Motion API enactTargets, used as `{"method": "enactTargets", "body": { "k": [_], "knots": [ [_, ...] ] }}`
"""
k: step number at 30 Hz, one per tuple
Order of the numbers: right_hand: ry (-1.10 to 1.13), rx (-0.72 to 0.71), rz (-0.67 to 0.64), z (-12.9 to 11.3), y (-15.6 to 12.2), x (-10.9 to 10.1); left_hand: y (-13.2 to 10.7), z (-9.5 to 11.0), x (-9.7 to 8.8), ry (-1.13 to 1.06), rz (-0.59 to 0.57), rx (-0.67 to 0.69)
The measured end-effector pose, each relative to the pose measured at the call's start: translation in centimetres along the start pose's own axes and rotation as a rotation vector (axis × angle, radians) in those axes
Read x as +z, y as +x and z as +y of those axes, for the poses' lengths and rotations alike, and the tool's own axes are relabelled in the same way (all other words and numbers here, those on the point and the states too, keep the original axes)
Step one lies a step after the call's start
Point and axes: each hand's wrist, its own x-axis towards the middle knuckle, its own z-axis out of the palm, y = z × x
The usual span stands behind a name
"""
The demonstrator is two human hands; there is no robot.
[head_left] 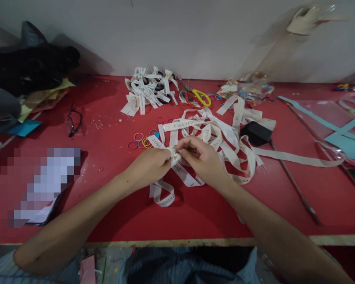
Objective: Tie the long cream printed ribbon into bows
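Right of the scissors [192, 91], clear plastic packets [256, 90] show multicoloured contents [230, 87]. Nearer than the scissors, a gathered white ribbon [175, 156] sits pinched in the fingers of the left hand [156, 161] and right hand [202, 157], beside loose printed ribbons [185, 124]. Beneath the scissors spreads a red table [195, 221]; behind, a pale wall [177, 35].

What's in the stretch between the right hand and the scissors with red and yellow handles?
In the head view, tangled strips of off-white ribbon, some with lettering, lie between the right hand and the scissors.
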Motion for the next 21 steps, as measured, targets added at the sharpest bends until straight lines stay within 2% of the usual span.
{"method": "enactTargets", "body": {
  "k": [12, 21],
  "knots": [
    [0.001, 0.000, 0.007, 0.00, 0.04, 0.00, -0.01, -0.14, 0.07, -0.023, 0.001, 0.012],
    [-0.007, 0.002, -0.002, 0.02, 0.06, -0.04, -0.08, -0.23, 0.20, 0.053, 0.012, 0.026]
  ]
}}
